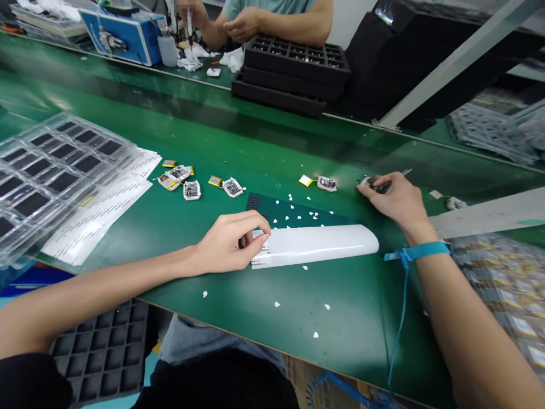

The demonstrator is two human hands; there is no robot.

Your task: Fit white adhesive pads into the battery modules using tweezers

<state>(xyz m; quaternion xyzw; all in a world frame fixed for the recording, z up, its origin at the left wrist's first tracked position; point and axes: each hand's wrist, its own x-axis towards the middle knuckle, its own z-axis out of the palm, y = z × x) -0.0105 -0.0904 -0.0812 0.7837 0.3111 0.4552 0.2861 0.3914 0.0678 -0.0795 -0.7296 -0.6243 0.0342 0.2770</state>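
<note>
We see work that is going on, and it seems far from finished. Taking the middle of our view as the clock centre, our right hand (pixel 398 199) is at three o'clock, closed with its fingertips around a small unit (pixel 367 182), and a thin tool (pixel 407 171) sticks out behind the fingers. Our left hand (pixel 238 241), near eight o'clock, has thumb and finger pinched together on the end of a white strip (pixel 323 244)

More units lie on the table (pixel 353 318): a group (pixel 179 173) between nine and ten o'clock, one (pixel 233 187) nearer to ten, one (pixel 327 183) between two and three, and one (pixel 456 203) at three, beyond our right hand. Those at the left show open circuit boards, and we find none that looks closed. Many white dots (pixel 315 335) are loose around the strip, some at five o'clock

About writing, small black print is on the strip beside our left fingertips, and rows of print run on the white sheets (pixel 91 227) near nine o'clock, but it is too small for us to read. We can make out no brand name
</note>
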